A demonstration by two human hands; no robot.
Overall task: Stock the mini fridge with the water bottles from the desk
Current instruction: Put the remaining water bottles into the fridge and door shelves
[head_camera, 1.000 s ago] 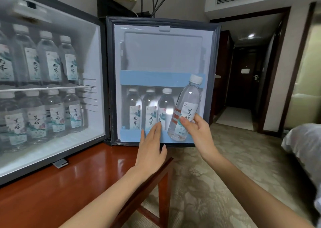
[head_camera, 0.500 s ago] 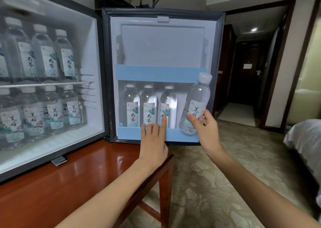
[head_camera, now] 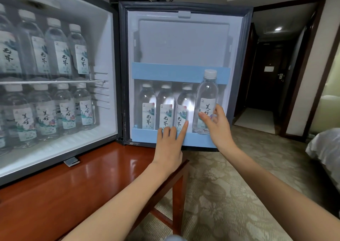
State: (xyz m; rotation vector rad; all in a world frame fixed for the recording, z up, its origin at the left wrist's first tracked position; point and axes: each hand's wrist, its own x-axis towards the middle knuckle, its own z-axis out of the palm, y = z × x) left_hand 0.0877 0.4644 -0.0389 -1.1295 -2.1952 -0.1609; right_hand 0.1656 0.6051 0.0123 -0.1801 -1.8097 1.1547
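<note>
The mini fridge (head_camera: 114, 101) stands open on a wooden desk (head_camera: 77, 189), with several water bottles on both inner shelves. Its door (head_camera: 184, 38) swings out to the right, and three bottles (head_camera: 165, 108) stand behind the lower blue rail (head_camera: 145, 137). My right hand (head_camera: 217, 125) grips a fourth water bottle (head_camera: 207, 101), nearly upright, in front of the door shelf's right end. My left hand (head_camera: 170, 143) rests flat on the blue rail, its index finger raised against the third bottle.
A wire shelf (head_camera: 55, 82) splits the fridge interior. The desk's corner and leg (head_camera: 177, 194) lie below my left arm. Patterned carpet (head_camera: 230, 185) spreads to the right, with a bed edge (head_camera: 323, 148) at far right and a dark hallway (head_camera: 266, 75) behind.
My right hand has brought the bottle from a tilt to nearly upright, close to the shelf's right slot. My left hand has moved up onto the blue rail.
</note>
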